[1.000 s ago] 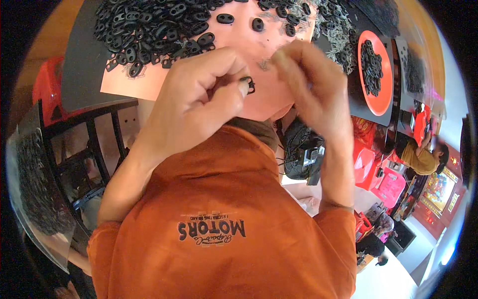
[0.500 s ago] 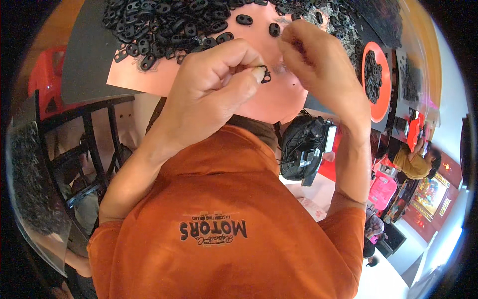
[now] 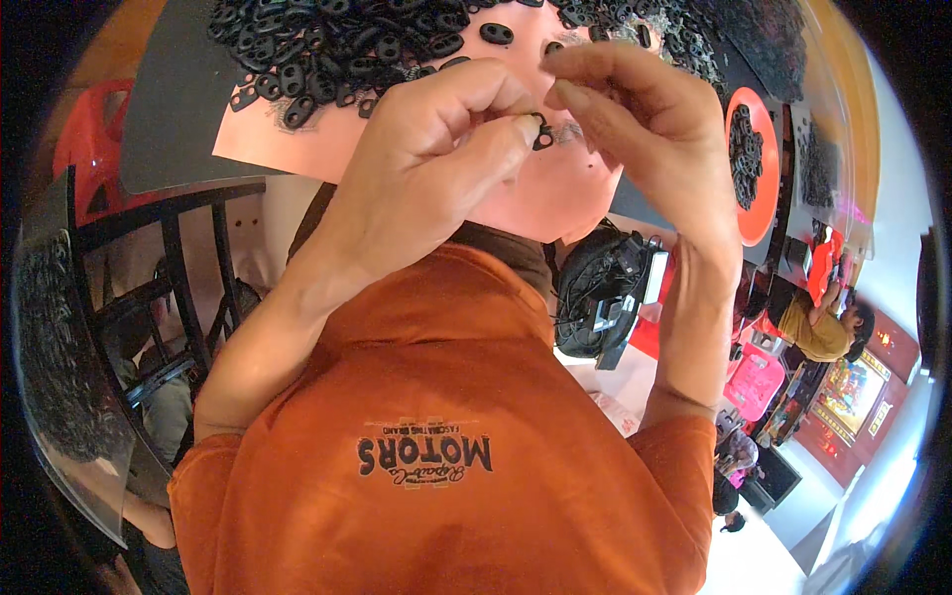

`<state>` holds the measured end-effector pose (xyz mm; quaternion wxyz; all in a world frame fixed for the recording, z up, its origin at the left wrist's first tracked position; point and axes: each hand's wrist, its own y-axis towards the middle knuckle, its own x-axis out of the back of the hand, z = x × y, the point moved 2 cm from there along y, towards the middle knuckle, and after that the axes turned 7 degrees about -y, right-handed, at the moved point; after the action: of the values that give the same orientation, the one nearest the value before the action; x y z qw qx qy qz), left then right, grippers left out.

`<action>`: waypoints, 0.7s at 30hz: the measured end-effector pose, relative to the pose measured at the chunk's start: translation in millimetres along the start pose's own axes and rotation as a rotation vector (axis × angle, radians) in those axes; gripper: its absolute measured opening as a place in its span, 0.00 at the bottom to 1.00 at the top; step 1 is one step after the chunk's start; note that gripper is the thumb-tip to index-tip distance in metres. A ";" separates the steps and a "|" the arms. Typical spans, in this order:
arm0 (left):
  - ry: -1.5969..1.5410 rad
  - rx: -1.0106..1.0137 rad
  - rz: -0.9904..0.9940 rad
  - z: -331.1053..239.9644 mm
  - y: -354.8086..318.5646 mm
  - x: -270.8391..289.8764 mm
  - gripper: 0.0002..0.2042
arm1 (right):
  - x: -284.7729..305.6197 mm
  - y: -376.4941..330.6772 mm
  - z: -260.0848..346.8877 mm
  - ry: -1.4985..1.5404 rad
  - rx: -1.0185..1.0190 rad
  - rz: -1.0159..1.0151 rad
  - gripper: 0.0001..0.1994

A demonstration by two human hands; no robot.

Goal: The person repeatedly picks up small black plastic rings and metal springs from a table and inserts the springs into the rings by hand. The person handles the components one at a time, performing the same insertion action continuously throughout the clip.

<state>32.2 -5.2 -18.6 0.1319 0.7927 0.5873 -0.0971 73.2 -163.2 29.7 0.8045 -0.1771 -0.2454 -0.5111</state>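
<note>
Between the thumb and forefinger of my left hand (image 3: 451, 139) is a small black plastic piece with a round hole (image 3: 542, 137); the fingers cover the rest of it. My right hand (image 3: 645, 124) hovers just to the right, its thumb and forefinger parted, with nothing visible between them. Its other fingers curl partly out of sight. Beyond both hands lies a heap of black oval two-hole cord-lock pieces (image 3: 317, 45) on a pink sheet (image 3: 297, 149). One loose oval piece (image 3: 496, 34) sits apart from the heap.
Smaller black parts and thin wiry springs (image 3: 684, 50) are piled at the far right. An orange-red plate (image 3: 759, 213) holds more black pieces. Below the table edge is a black bag (image 3: 595, 288). At left stand a red chair (image 3: 89, 149) and a black frame (image 3: 174, 258). Another person (image 3: 818, 322) is farther right.
My left hand has shifted slightly right with the black piece. My right thumb and forefinger, bunched together before, have spread apart close to it.
</note>
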 end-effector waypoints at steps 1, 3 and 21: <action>-0.003 0.007 -0.003 0.8 -0.1 -0.1 0.05 | 1.7 -2.8 2.3 -0.028 -0.021 0.041 0.04; -0.011 0.020 -0.006 2.6 -0.4 -0.1 0.05 | 1.3 -9.9 5.6 0.009 -0.069 0.021 0.04; -0.066 0.020 0.022 3.2 -0.8 -0.5 0.05 | -5.9 -20.2 -0.9 0.282 -0.116 -0.051 0.09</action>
<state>31.2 -6.5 -21.6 0.1441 0.7966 0.5730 -0.1277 52.8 -167.7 26.3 0.8060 -0.1433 -0.1047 -0.5646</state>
